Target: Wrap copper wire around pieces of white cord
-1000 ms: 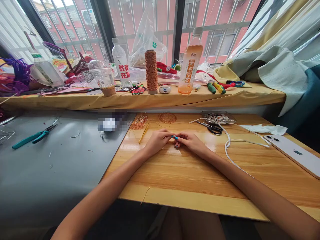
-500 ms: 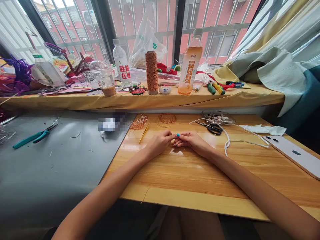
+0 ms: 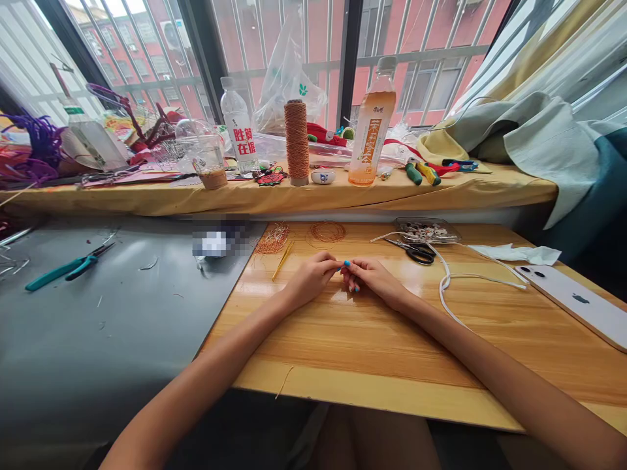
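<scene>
My left hand (image 3: 316,276) and my right hand (image 3: 371,277) meet fingertip to fingertip above the wooden board (image 3: 353,352). Both are pinched closed, and whatever lies between the fingers is too small or hidden to make out. Blue polish shows on the nails of my right hand. Beyond my left hand lie thin gold rods (image 3: 283,261), a tangle of copper-coloured thread (image 3: 273,240) and a loose coil of it (image 3: 328,231). Black-handled scissors (image 3: 420,254) rest beyond my right hand, and a white cord (image 3: 445,281) curves past that wrist.
A clear box of small pieces (image 3: 427,230), a white tissue (image 3: 519,253) and a phone (image 3: 580,299) sit on the right. Teal pliers (image 3: 68,267) lie on the grey mat at left. On the ledge stand a spool of copper thread (image 3: 296,143) and several bottles.
My right hand's lower fingers have curled inward, and its wrist has shifted slightly left. Both hands stay pinched together at nearly the same spot.
</scene>
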The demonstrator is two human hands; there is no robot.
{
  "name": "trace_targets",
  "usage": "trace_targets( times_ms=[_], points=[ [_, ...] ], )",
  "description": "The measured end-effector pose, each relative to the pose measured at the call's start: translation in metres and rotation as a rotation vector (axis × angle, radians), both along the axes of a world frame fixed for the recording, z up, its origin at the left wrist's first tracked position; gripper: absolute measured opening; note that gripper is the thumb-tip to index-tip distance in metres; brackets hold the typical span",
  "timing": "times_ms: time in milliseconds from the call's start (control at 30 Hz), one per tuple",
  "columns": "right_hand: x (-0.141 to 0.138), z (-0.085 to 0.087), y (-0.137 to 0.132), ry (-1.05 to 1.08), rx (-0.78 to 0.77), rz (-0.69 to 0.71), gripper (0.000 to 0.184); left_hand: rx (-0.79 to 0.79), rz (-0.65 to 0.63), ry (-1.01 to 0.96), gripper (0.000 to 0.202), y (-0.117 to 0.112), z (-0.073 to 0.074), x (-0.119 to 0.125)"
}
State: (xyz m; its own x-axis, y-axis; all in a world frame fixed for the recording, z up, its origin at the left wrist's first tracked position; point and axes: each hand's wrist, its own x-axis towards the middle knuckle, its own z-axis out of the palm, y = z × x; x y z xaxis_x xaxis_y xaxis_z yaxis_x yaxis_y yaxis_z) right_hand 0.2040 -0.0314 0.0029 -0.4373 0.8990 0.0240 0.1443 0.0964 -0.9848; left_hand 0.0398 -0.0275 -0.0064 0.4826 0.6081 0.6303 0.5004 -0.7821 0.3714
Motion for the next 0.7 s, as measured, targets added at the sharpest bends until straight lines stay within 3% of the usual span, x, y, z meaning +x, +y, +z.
trace_targets(
  times_ms=[267,400,600,700],
  points=[
    [-0.002,-0.001,-0.002,-0.058,0.065,-0.058,0.03,-0.06,0.014,-0.03,0.016,-0.001,0.006,0.002],
    [-0.002,-0.002,-0.004,-0.106,0.091,-0.112,0.028,-0.034,0.036,0.055,0.016,0.0,0.004,0.002],
    [-0.004,0.004,-0.012,-0.115,0.169,-0.18,0.028,0.125,0.196,0.338,0.021,-0.007,0.006,0.002],
    [-0.004,0.005,-0.011,-0.009,0.159,-0.197,0.027,0.065,0.222,0.242,0.02,-0.011,0.01,0.004]
  ],
)
